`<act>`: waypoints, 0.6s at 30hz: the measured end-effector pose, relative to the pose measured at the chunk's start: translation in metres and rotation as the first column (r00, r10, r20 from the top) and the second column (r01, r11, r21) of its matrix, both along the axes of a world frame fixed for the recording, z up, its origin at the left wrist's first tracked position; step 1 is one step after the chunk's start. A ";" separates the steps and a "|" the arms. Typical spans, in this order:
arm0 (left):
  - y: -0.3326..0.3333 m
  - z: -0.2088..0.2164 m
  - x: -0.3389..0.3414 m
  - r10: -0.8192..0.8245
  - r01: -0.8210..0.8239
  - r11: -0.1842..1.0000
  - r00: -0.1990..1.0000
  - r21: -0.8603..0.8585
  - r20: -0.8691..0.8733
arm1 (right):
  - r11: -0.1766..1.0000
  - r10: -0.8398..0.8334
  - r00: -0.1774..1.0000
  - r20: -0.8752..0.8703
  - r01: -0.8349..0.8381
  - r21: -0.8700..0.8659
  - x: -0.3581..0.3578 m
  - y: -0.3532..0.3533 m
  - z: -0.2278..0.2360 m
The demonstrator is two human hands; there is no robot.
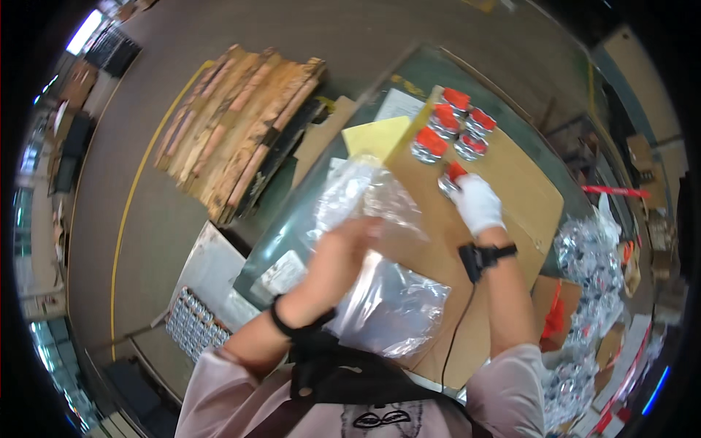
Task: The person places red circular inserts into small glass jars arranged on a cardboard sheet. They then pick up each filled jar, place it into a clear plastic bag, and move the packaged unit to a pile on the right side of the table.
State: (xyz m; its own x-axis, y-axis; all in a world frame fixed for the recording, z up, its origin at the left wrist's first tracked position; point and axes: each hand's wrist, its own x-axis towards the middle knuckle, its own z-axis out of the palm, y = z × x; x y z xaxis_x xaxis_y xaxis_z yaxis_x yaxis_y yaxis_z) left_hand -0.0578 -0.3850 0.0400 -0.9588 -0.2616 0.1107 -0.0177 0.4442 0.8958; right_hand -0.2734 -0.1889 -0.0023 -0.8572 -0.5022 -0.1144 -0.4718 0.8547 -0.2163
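Right grip [480, 205] (gloved) holds a red-topped part [447, 180]; left grip [354, 238] is near plastic [398, 303].

Six red-and-silver parts [431, 144] — two hands [354, 237], one glove [478, 204]

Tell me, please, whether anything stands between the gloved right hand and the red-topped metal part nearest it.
Nothing visible does: the gloved right hand meets the red-topped metal part over the cardboard. The clear bags lie leftward, not between them.

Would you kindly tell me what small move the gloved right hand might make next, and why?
Perhaps the right hand should bring the red-topped silver part toward the clear plastic: it appears to grasp that part, and the left hand, though blurred, shows over the plastic.
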 end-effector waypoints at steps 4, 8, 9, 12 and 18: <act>0.092 -0.025 -0.012 -0.248 0.279 0.956 0.935 -0.093 0.253 | 0.955 -0.095 0.995 -0.044 0.078 -0.286 0.077 0.080 0.048; 0.210 -0.073 -0.001 -0.519 0.516 0.853 0.818 0.083 0.247 | 0.800 -0.394 0.917 0.069 0.378 -0.465 0.182 0.145 0.100; 0.233 -0.084 0.007 -0.548 0.486 0.835 0.781 0.259 0.300 | 0.710 -0.338 0.930 0.143 0.352 -0.610 0.204 0.154 0.096; 0.270 -0.095 0.020 -0.565 0.206 0.751 0.694 0.628 0.447 | 0.611 -0.408 0.895 0.180 0.414 -0.674 0.264 0.186 0.034; 0.278 -0.068 0.066 -0.489 0.504 0.855 0.862 -0.121 0.134 | 0.862 -0.502 0.814 0.292 0.443 0.245 0.321 0.199 0.003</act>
